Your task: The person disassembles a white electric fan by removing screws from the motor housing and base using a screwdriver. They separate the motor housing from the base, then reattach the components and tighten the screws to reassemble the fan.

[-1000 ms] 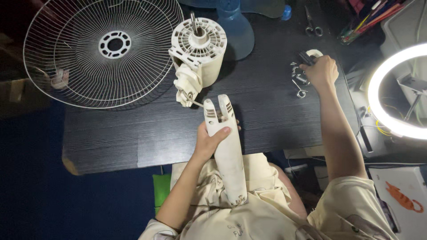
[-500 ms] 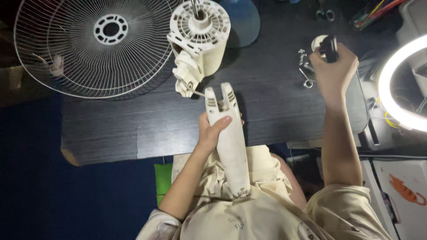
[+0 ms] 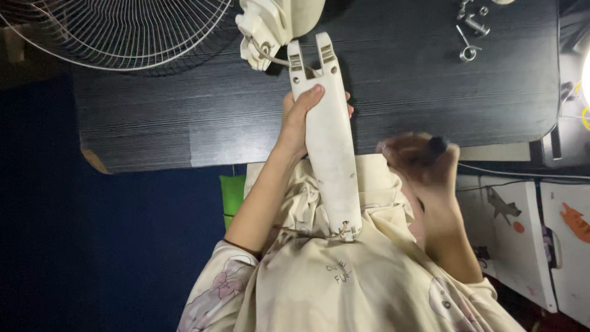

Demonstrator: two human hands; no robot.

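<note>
Counter (image 3: pixel 430 92) dark, takes most of the view. Fan grille (image 3: pixel 123 31) lies flat top left, parked clear of the work; its upper part is cut off by the frame. Motor housing (image 3: pixel 270 24) sits at the counter's top edge, only its lower part in view. A thin wire seems to run from it towards the neck, hard to follow.

Neck (image 3: pixel 329 135), the long white column, lies from my lap up onto the counter, forked end just beside the housing, probably so the fork lines up with the pivot. Left hand (image 3: pixel 301 120) wraps it near the top, fingers clenched round the far side, thumb on the face, steadying it.

Right hand (image 3: pixel 421 160) hangs over the counter's near edge, motion-blurred. Something dark shows at the fingers; can't tell whether they grip it or what it is.

Screws (image 3: pixel 470 27) loose top right, well apart from both hands.
</note>
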